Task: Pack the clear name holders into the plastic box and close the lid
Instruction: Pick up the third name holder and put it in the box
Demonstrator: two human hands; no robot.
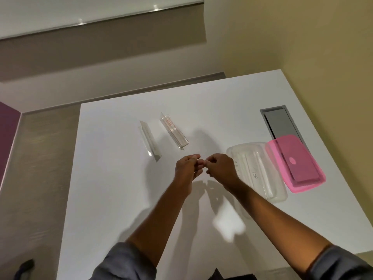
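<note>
- Centrally, left hand (186, 170) and right hand (221, 168) are held fingertip to fingertip, fingers curled; any grasp cannot be told.
- Two name holders (150, 141) (174, 131) lie far-left of them.
- Plastic box (260, 170) sits right, pink lid (295, 163) beside it.

An office meeting room: white table (121, 178) with cable hatch (282, 122), whiteboard (80, 9).
</note>
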